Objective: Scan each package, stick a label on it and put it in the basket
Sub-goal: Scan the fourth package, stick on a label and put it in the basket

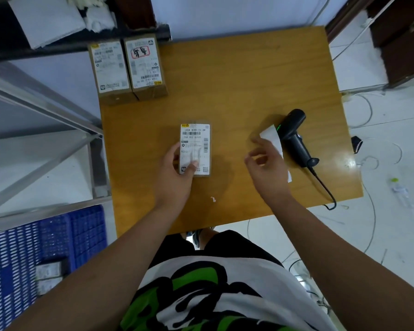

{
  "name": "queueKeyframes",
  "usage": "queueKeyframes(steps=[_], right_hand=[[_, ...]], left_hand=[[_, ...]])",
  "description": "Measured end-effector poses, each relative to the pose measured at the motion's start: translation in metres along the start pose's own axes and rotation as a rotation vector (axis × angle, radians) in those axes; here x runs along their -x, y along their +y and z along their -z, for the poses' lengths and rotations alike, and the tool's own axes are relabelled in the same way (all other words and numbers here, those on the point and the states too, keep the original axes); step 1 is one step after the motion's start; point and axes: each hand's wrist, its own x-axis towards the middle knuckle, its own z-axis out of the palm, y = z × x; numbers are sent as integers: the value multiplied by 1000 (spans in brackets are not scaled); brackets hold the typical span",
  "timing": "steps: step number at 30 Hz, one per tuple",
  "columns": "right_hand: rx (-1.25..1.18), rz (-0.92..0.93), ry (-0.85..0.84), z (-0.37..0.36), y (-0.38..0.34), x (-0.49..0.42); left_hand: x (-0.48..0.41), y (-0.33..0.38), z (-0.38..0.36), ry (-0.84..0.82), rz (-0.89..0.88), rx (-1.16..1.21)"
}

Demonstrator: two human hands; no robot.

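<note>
My left grip (175, 173) is curled round the small package (197, 142) at the centre of the worktop (237, 80), thumb on its face. It looks like light, stiff cardboard, best held by its long edges. At three o'clock my right grip (267, 166) pinches a limp label (270, 134) beside the scanner (294, 137).

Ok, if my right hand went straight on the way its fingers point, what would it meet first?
Probably nothing close. The right hand, holding a label, points forward-left over bare table, past the far end of the package in the left hand. The two boxes at the far corner come next, roughly.
</note>
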Motion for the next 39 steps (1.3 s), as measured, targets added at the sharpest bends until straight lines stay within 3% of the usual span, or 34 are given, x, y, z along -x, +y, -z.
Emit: queueKeyframes(steps=[2,4,8,12,14,17,19,23,26,30,39], right_hand=[[123,13,214,31,18,-13],[363,-70,279,53,39,-32],[649,-203,34,76,53,-66],[691,-128,20,77,51,-80],[590,-140,62,82,44,-76],[162,-261,288,99,18,-57],[-144,-270,319,105,-6,-35],[-493,-300,-198,92,-51,15],[-412,-338,-352,66,-67,32],[-266,-304,-332,40,-69,26],[-202,-276,-315,33,-68,19]], left_hand=[[7,6,-16,-30,-12,-31],[15,12,-34,-58,-10,-48],[23,22,-71,-123,-4,-54],[19,26,-85,-104,16,-112],[18,28,-84,-100,20,-172],[19,31,-80,-86,7,-261],[20,31,-80,-70,8,-268],[22,32,-77,-80,29,-257],[25,35,-72,-92,-28,-257],[26,36,-69,-75,-58,-278],[27,31,-71,-53,-14,-226]])
